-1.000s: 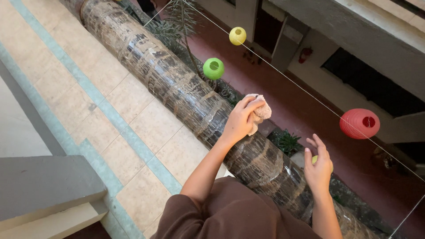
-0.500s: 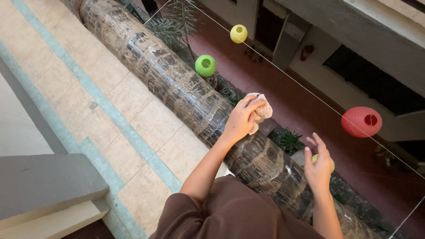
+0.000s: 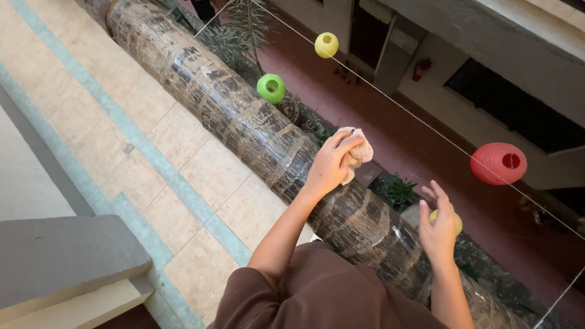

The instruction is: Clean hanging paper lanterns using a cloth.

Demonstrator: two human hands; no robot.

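Note:
My left hand (image 3: 331, 164) grips a crumpled beige cloth (image 3: 358, 151) and presses it against the top of a thick railing (image 3: 244, 122) wrapped in dark bark-like strips under clear film. My right hand (image 3: 439, 226) reaches out past the railing, fingers spread, and cups a small yellow-green paper lantern (image 3: 452, 222) that is mostly hidden behind the palm. A thin white string (image 3: 402, 109) runs diagonally above, carrying a green lantern (image 3: 270, 88), a yellow lantern (image 3: 326, 45) and a red lantern (image 3: 498, 163).
A beige tiled floor with pale green strips (image 3: 152, 158) lies left of the railing. A grey ledge (image 3: 67, 256) sits at lower left. Far below are a red courtyard floor (image 3: 420, 152), potted plants (image 3: 397, 190) and a wall-mounted fire extinguisher (image 3: 420, 68).
The green lantern has swung left and up along the railing. Both hands have stayed almost still, the left on the cloth, the right around the small lantern.

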